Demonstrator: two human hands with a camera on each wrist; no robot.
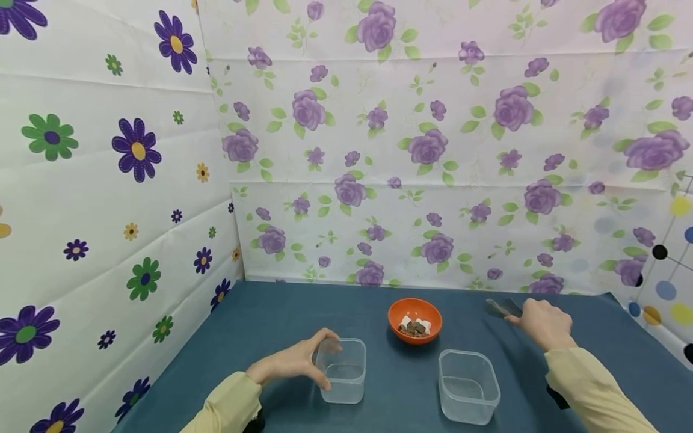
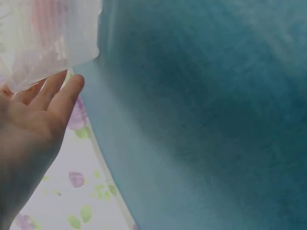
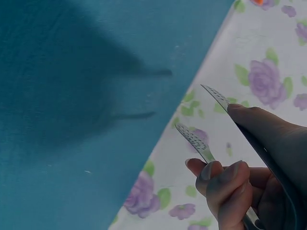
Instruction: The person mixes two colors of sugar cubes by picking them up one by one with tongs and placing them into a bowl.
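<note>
My left hand (image 1: 295, 361) holds a clear plastic container (image 1: 349, 370) from its left side, the thumb at the near side and the fingers at the far side. In the left wrist view the container (image 2: 53, 38) fills the upper left corner, with the fingers partly behind it. My right hand (image 3: 228, 187) grips a pair of metal tongs (image 3: 194, 141) above the table at the right. Their textured tips stand apart with nothing between them. An orange bowl (image 1: 397, 328) between the hands holds small white and brown pieces (image 1: 414, 327).
A second clear plastic container (image 1: 468, 400) stands right of the held one, nearer than the bowl. A blue cloth (image 1: 303, 307) covers the table. Flowered sheets (image 1: 335, 240) hang along its back and left side, and a dotted sheet (image 1: 666, 288) hangs at the right.
</note>
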